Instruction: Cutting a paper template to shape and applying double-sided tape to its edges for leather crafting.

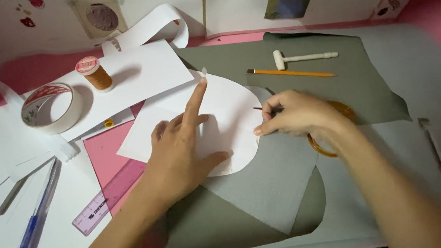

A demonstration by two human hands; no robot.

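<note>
At the far left a blue pen (35, 222) lies on white sheets, with a roll of clear tape (52, 108) and a spool of orange-brown thread (95, 74) above it, and a pink ruler (109, 196) slanting toward the middle. The white paper template (224, 112), rounded along its right edge, lies flat on the grey-green fabric (273, 185) at the desk's centre. The left hand (182, 151) rests flat on the template, fingers spread and the forefinger stretched out toward its top. Just to the right, the right hand (298, 114) has its fingertips pressed together on a thin dark tool (258, 108), its tip touching the template's curved edge. An orange ring (319, 148) shows under that wrist. Farther back lie a yellow pencil (291, 73) and a small white mallet (302, 58).
</note>
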